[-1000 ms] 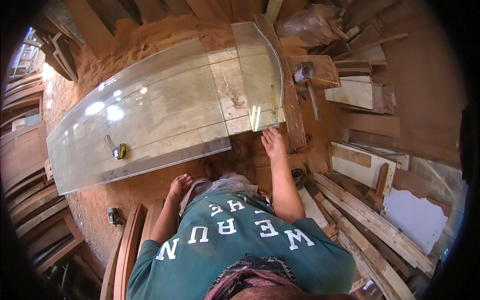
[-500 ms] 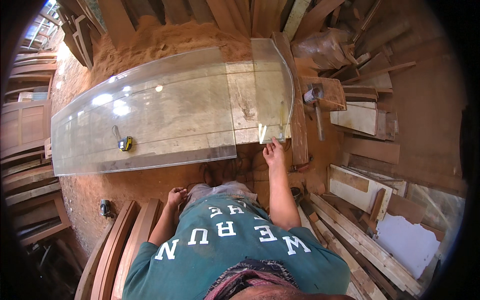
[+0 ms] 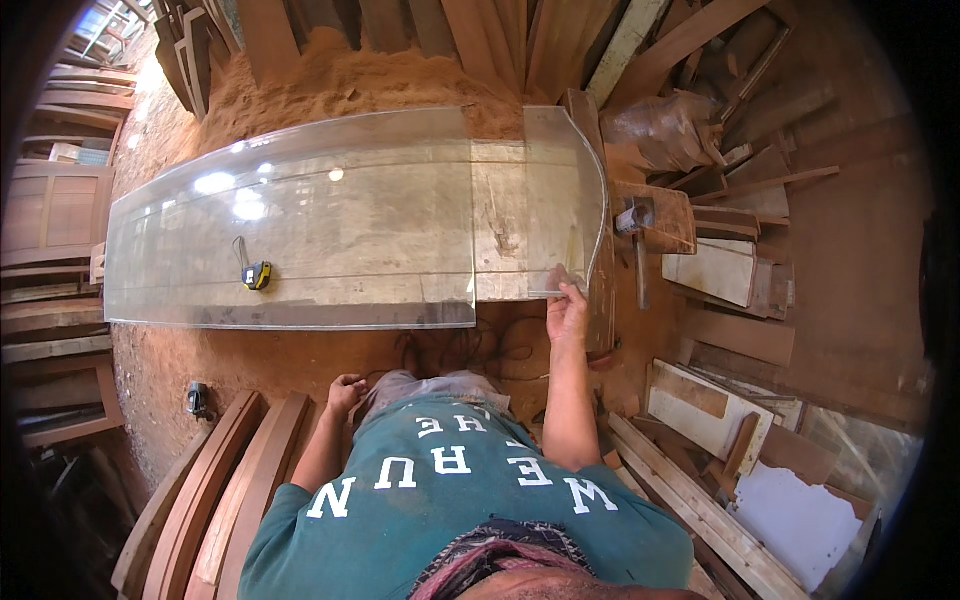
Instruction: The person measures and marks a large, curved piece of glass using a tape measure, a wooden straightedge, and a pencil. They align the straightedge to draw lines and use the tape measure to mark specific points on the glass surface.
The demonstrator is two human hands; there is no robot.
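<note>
Head view: the right hand (image 3: 567, 318) pinches the small glass sheet (image 3: 557, 190), tips indistinct; the left hand (image 3: 346, 393) curls, grip unclear.

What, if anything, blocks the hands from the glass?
Nothing visible. The right hand touches the narrow glass piece at its near edge; the left hand is apart from the large glass sheet, with no object seen between.

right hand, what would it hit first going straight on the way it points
The right hand would likely meet the narrow glass pane first; its fingers seem to touch the near edge, though depth is unclear.
</note>
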